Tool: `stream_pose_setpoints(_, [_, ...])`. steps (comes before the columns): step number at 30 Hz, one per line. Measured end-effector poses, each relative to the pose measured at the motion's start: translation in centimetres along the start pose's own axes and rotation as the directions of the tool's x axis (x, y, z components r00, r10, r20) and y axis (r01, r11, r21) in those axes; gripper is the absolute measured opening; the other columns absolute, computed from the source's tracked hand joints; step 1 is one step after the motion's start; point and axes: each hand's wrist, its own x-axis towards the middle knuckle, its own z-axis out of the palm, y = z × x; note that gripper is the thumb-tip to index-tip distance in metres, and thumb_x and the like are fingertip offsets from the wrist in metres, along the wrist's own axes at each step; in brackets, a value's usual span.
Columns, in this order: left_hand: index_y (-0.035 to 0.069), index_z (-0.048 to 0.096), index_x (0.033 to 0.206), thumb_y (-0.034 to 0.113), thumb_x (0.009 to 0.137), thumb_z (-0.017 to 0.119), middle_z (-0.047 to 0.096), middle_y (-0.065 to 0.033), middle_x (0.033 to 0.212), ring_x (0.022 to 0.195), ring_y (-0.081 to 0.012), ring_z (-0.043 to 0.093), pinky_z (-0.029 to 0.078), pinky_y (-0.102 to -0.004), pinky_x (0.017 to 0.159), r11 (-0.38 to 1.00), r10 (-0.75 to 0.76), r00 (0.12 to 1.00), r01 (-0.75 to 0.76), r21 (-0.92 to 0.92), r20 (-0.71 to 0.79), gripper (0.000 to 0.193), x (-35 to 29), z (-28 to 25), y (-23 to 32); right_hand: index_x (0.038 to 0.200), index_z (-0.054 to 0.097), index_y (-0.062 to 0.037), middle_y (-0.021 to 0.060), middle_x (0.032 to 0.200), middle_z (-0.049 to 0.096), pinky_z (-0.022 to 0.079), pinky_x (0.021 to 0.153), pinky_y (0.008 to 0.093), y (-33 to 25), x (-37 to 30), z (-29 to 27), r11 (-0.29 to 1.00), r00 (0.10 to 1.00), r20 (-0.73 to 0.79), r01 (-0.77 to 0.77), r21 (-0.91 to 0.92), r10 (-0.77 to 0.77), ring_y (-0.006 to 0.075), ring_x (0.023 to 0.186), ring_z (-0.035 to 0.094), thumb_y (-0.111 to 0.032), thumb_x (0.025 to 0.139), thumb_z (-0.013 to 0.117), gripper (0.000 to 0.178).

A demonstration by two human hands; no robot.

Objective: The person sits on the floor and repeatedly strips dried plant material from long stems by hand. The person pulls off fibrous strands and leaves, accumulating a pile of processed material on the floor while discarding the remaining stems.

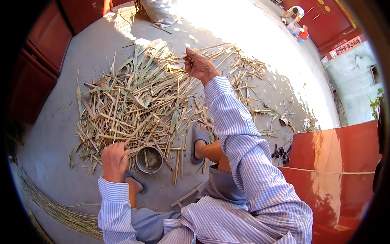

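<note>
My left hand (pixel 115 162) is closed, with its fingers curled under, at the near edge of a pile of dry stalks and leaf husks (pixel 138 101). Whatever it grips, if anything, is hidden by the fingers. Stretched out over the far right part of the pile, my right hand (pixel 199 67) has its fingertips pinched together. Anything between them is too thin to make out against the bright ground. Just right of my left hand sits a round metal bowl (pixel 149 172) with some murky liquid in it.
Long thin canes (pixel 61 209) lie at the lower left. A small wooden frame (pixel 187 194) is near my feet. A pale sack (pixel 159 12) stands at the far side, red furniture (pixel 34 69) at left, a red panel (pixel 329 162) at right. Other people (pixel 296 20) crouch or bend far off.
</note>
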Motion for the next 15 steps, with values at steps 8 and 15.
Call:
stream_pose_setpoints(8, [0.002, 0.061, 0.111, 0.024, 0.088, 0.067, 0.064, -0.0142, 0.100, 0.091, -0.0308, 0.060, 0.046, -0.0402, 0.081, 0.996, 0.035, 0.861, -0.071, -0.052, -0.507, 0.033, 5.3, -2.7, 3.7, 0.082, 0.063, -0.0065, 0.0000, 0.071, 0.061, 0.045, 0.050, 0.0229, 1.4, -10.3, 7.1, 0.977, 0.990, -0.138, -0.026, -0.212, -0.004, 0.0079, 0.057, 0.053, -0.019, 0.084, 0.075, 0.017])
stream_pose_setpoints(15, [0.003, 0.062, 0.113, 0.032, 0.088, 0.064, 0.065, -0.0116, 0.108, 0.100, -0.0272, 0.060, 0.042, -0.0403, 0.086, 0.969, 0.236, 0.824, -0.158, 0.192, -0.514, 0.038, 8.9, -3.2, 7.9, 0.087, 0.057, -0.0083, 0.0017, 0.078, 0.059, 0.045, 0.061, 0.0275, 9.6, -13.1, 7.7, 0.978, 0.998, -0.045, -0.054, -0.200, 0.046, 0.0128, 0.070, 0.054, -0.017, 0.084, 0.075, 0.020])
